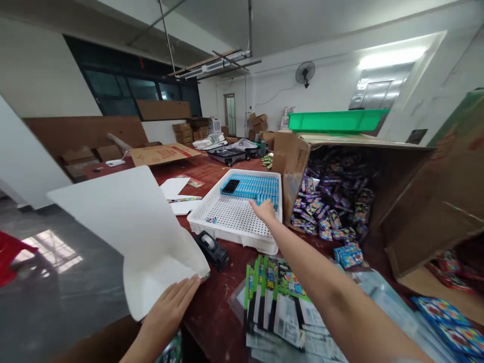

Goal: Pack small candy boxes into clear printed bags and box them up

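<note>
A white cardboard box (162,275) with its tall lid raised stands at the left edge of the table. My left hand (172,302) holds its near edge, fingers laid along the wall and the thumb hidden. My right hand (264,209) reaches into a white perforated plastic tray (234,234), closed at the near end of the rows of small blue packs (264,184). Its fingertips are partly hidden among the packs. On those rows lies a black phone (232,186). A few small loose pieces (210,220) sit on the tray's bare floor.
A black tape dispenser (214,250) stands between box and tray. Printed green-and-black bags (280,302) lie in front of me. To the right, a large carton (295,176) on its side holds many purple packets (333,196), with a green tray (336,121) on top.
</note>
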`<state>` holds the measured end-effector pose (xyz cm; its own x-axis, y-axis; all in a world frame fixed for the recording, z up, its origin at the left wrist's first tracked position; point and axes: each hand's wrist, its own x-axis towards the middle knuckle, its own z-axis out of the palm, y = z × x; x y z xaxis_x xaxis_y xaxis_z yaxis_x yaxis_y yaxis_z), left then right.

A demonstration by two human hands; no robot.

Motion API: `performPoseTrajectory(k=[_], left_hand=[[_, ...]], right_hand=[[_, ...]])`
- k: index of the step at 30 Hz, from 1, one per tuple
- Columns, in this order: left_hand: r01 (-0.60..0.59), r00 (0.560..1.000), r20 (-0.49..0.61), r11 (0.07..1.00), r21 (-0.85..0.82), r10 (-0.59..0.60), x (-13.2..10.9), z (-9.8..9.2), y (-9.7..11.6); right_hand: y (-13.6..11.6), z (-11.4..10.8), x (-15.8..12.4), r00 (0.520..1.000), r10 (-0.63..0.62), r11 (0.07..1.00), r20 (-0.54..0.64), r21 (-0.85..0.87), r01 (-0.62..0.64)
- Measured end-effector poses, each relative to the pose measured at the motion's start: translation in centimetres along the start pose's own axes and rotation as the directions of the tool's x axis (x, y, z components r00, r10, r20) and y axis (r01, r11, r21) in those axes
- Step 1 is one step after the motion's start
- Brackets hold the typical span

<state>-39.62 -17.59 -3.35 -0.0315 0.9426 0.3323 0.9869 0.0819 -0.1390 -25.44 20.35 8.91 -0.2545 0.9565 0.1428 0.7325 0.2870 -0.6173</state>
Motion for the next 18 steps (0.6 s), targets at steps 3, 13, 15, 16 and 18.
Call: performPoseTrajectory(k=[3,13,15,16,18], left_hand=[[0.088,0.995,0.036,0.996,-0.008,-0.088,-0.8,1.1,0.7],[0.544,0.823,0.077,0.743,-0.389,-0.562,17.1,-6.2,0.9],[0.71,0.704,0.28,0.63,-0.316,-0.653,24.9,-5.4,-0.9],[0.734,0.679,0.319,0.606,-0.306,-0.662,28.7,-4.5,-1.6],[0.735,0.678,0.371,0.589,-0.337,-0.634,35.4,-2.3,-2.1]], right_hand=[[-0.6,1.7,3.9,0.992,0.127,0.989,-0.022,-0.076,-0.128],[1.6,5.8,9.8,0.999,0.041,0.982,-0.004,-0.182,-0.041],[1.4,5.3,10.2,1.0,-0.024,0.987,0.015,-0.157,0.026],[1.3,4.7,10.1,0.997,-0.068,0.987,0.022,-0.141,0.07],[1.3,3.3,8.9,0.985,-0.17,0.979,0.028,-0.11,0.172]])
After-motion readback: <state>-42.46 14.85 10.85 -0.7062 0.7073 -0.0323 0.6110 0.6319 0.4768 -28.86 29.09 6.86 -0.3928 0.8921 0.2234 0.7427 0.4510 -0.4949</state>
